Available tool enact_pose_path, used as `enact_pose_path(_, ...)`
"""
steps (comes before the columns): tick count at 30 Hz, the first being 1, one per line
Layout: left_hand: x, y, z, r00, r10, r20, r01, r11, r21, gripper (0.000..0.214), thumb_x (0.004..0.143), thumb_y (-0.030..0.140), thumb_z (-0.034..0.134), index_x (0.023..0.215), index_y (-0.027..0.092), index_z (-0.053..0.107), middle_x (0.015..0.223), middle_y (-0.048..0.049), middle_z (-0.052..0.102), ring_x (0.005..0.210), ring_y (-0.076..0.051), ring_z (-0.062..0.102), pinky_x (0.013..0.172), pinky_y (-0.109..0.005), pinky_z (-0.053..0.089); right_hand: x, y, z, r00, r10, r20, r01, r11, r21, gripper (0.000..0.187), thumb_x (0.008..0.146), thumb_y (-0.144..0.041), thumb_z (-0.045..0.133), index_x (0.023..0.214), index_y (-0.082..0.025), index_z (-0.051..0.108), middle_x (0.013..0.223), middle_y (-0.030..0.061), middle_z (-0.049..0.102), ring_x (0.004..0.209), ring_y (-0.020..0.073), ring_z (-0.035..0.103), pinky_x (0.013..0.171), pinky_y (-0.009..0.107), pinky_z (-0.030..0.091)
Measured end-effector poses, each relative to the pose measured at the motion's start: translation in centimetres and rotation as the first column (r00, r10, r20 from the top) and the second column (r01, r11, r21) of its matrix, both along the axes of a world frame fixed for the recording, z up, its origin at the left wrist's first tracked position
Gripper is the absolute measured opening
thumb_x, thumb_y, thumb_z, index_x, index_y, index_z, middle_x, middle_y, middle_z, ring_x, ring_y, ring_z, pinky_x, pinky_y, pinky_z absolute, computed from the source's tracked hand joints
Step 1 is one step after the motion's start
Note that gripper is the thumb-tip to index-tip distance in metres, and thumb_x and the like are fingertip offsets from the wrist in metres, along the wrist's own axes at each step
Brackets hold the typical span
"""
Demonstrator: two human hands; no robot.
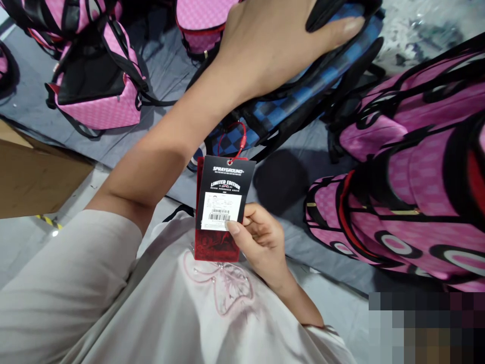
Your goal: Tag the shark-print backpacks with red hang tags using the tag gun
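Note:
A blue-and-black checkered backpack [280,108] lies tilted at the top centre. My left hand [273,48] reaches across and grips its upper part, thumb stretched along the checkered side; the other fingers are hidden or out of view. From the bag a red loop [241,141] runs to a black hang tag [223,182] with a white barcode sticker [220,210]. Behind it hangs a red card [216,247]. My right hand [263,240] pinches the tags at their lower right edge, thumb on the sticker's corner. The printed side faces me.
Pink checkered backpacks lie on the grey cloth [162,131]: an upturned one [102,108] at left, another [204,20] at top centre. Larger pink bags [413,222] crowd the right side. A cardboard box [41,177] stands at left. Clear plastic [428,30] lies at upper right.

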State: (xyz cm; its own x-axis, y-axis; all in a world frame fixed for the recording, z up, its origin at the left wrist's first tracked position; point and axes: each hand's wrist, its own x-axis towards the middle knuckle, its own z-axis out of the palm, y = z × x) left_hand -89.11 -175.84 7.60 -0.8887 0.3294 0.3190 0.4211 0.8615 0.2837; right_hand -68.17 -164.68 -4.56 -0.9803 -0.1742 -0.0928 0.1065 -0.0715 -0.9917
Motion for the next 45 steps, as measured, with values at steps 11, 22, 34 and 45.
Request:
enact_pose_path(11,0.4,-0.4,0.0,1.0,-0.018,0.011,0.018,1.0,0.017,0.073,0.088,0.061,0.033,0.152,0.028,0.04,0.149,0.0133,0.043,0.148,-0.022,0.033,0.107,-0.034,0.03,-0.3,-0.4,0.6,1.0,0.009,-0.023,-0.008,0.999,0.038,0.03,0.087,-0.047,0.071,0.076,-0.023,0.056,0.063,-0.0028,0.05,0.054,0.0113,0.041,0.05,0.024,0.036)
enact_pose_path(22,1.2,-0.8,0.4,1.0,-0.015,0.006,0.016,0.997,-0.079,0.09,0.082,0.056,-0.01,0.154,0.016,0.027,0.146,0.006,0.04,0.147,-0.018,0.032,0.106,-0.038,0.029,-0.1,-0.6,0.6,0.999,0.024,-0.033,-0.023,0.999,0.024,0.032,0.089,-0.047,0.069,0.079,-0.02,0.055,0.064,-0.0041,0.047,0.055,0.009,0.039,0.051,0.02,0.033)
enact_pose_path(34,0.8,-0.8,0.1,0.999,-0.035,-0.023,0.034,0.998,-0.053,0.097,0.076,0.055,-0.014,0.142,0.012,0.042,0.138,0.0051,0.049,0.141,-0.018,0.038,0.099,-0.038,0.032,-0.3,-0.8,-0.3,0.999,0.046,0.027,-0.046,0.999,0.016,0.034,0.088,-0.05,0.07,0.08,-0.02,0.055,0.067,-0.0035,0.05,0.057,0.009,0.043,0.052,0.02,0.037)
enact_pose_path(45,2.4,-8.9,-1.4,0.987,-0.139,-0.083,0.16,0.906,0.391,0.048,0.085,0.051,0.06,0.121,0.02,0.069,0.127,-0.0057,0.07,0.121,-0.027,0.063,0.11,-0.04,0.045,-4.7,3.7,-8.6,0.944,-0.295,-0.147,0.321,0.924,0.206,0.042,0.089,-0.056,0.058,0.109,-0.018,0.059,0.101,0.0113,0.071,0.088,0.0228,0.067,0.082,0.039,0.054)
